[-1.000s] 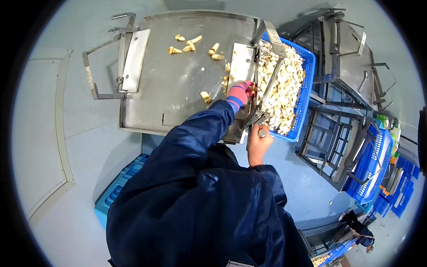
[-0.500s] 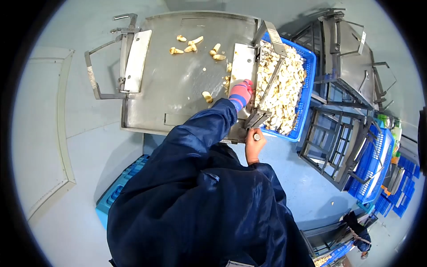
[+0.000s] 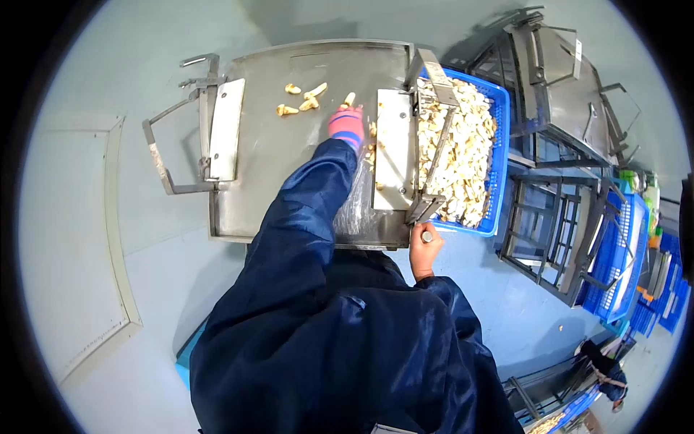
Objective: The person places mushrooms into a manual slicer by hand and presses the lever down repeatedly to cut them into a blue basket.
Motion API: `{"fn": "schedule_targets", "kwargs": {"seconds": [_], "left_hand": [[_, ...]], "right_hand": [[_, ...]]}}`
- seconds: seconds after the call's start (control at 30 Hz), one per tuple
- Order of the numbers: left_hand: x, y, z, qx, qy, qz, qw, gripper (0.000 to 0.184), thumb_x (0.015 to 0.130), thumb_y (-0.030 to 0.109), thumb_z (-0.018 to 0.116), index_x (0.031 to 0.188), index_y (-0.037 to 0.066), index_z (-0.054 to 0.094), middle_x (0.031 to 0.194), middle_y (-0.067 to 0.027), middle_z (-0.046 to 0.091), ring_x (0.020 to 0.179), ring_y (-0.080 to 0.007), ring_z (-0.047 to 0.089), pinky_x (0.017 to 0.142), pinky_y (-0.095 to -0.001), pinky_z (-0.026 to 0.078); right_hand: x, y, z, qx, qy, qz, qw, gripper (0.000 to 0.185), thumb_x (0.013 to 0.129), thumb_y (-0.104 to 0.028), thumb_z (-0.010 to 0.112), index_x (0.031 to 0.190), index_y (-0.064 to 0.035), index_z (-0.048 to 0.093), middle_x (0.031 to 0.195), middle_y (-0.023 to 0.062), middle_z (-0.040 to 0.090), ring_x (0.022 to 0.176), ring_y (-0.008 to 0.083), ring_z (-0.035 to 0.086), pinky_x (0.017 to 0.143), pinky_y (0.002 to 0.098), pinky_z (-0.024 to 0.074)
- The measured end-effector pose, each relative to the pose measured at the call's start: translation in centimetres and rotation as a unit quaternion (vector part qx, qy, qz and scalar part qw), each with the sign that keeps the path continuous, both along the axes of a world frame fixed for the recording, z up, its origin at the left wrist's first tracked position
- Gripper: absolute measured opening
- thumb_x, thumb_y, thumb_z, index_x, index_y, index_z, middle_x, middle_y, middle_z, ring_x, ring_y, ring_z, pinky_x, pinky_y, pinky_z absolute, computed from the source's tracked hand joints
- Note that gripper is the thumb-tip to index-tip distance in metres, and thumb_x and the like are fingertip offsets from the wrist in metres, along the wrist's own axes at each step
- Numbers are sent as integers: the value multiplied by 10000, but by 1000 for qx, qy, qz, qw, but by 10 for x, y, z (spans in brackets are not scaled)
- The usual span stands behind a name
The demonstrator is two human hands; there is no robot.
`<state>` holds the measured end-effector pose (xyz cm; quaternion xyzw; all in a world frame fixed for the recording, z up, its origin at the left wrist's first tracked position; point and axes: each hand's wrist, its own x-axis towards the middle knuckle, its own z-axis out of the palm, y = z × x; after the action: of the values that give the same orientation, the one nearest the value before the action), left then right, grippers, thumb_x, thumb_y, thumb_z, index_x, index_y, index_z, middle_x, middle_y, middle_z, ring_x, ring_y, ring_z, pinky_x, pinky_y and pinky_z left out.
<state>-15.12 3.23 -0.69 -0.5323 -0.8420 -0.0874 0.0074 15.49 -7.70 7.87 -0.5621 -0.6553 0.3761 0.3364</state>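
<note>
My left hand (image 3: 346,126), in a pink and blue striped glove, is over the steel table (image 3: 275,159), at the lower end of a mushroom (image 3: 349,99); its fingertips are too small to read. Several more mushrooms (image 3: 309,103) lie to its left. My bare right hand (image 3: 425,246) is closed around the round-ended handle (image 3: 426,236) of the hinged cutter (image 3: 442,137) at the table's right edge. Beside the cutter is a white board (image 3: 391,148) with small scraps along its left side. Sliced pieces (image 3: 463,145) fill a blue basket (image 3: 500,159) right of the blade.
A second cutter with a white board (image 3: 226,130) is fixed at the table's left edge. Metal frames (image 3: 553,231) and another steel table (image 3: 575,94) stand to the right, near blue crates (image 3: 618,260). A co-worker (image 3: 606,372) is at the lower right.
My left hand has moved from the white board up and left to the mushrooms. The mushroom formerly lower on the table is no longer visible. My right hand remains on the handle.
</note>
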Motion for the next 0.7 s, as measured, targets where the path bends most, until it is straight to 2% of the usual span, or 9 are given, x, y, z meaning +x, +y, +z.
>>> {"fn": "schedule_targets", "kwargs": {"seconds": [0.1, 0.2, 0.27, 0.3, 0.37, 0.47, 0.57, 0.6, 0.7], "left_hand": [[-3, -16, -10, -97, -10, -8, 995, 263, 789, 173, 552, 1036, 92, 590, 971, -114, 615, 889, -269, 593, 766, -367, 473], [47, -36, 15, 136, -268, 55, 952, 312, 780, 192, 608, 1059, 56, 576, 932, -122, 628, 863, -261, 605, 754, -346, 474], [93, -32, 37, 135, -467, 91, 869, 314, 789, 188, 644, 1054, 37, 565, 910, -146, 647, 790, -235, 628, 694, -334, 485], [111, -27, 10, 147, -522, 111, 833, 274, 803, 180, 630, 1020, 23, 571, 852, -134, 652, 722, -232, 625, 660, -324, 488], [141, -19, -15, 139, -537, 157, 817, 252, 789, 194, 632, 972, 28, 583, 843, -153, 645, 752, -295, 623, 692, -349, 483], [152, -19, 25, 126, -397, 118, 901, 232, 793, 176, 616, 950, 10, 574, 824, -177, 636, 750, -336, 612, 689, -376, 478], [143, -22, 29, 82, -345, 61, 933, 200, 796, 163, 603, 936, 23, 574, 828, -194, 628, 781, -364, 597, 696, -396, 470], [143, -22, 22, 96, -346, 67, 931, 187, 798, 164, 612, 922, 28, 577, 770, -146, 637, 722, -297, 617, 658, -357, 483], [142, -22, -1, 113, -513, 110, 844, 133, 809, 100, 588, 916, 22, 574, 742, -97, 626, 674, -206, 602, 637, -301, 481]], "right_hand": [[1, 0, 1, -17, 2, 0, 1000, 184, 772, -84, 599, 625, 3, 529, 495, 130, 483, 447, 133, 428, 450, 314, 372], [-4, 3, 8, -11, -6, -5, 1000, 199, 775, -98, 607, 622, -1, 525, 505, 154, 489, 430, 188, 452, 453, 332, 383], [-2, 3, 16, -11, -26, -4, 1000, 202, 775, -105, 611, 621, -8, 523, 503, 167, 487, 413, 233, 460, 447, 345, 386], [-3, 5, 21, -11, -26, -7, 1000, 200, 774, -103, 611, 621, -9, 524, 496, 164, 483, 409, 233, 459, 443, 345, 384], [-9, 10, 34, -5, -21, -11, 1000, 195, 773, -101, 612, 623, -12, 526, 482, 156, 475, 400, 234, 458, 435, 344, 380], [-10, 13, 39, 1, -21, -11, 1000, 193, 769, -99, 616, 619, -15, 528, 471, 148, 469, 394, 222, 463, 426, 337, 376], [-11, 11, 40, -1, -26, -12, 1000, 199, 769, -95, 613, 611, -13, 525, 470, 144, 466, 398, 198, 468, 424, 335, 374], [-12, 11, 40, -3, -24, -15, 1000, 202, 769, -94, 613, 608, -12, 523, 470, 143, 464, 400, 189, 469, 424, 335, 373], [-9, 10, 28, -20, 3, -26, 999, 202, 769, -87, 610, 607, -6, 521, 466, 136, 455, 404, 159, 443, 422, 332, 367]]}}
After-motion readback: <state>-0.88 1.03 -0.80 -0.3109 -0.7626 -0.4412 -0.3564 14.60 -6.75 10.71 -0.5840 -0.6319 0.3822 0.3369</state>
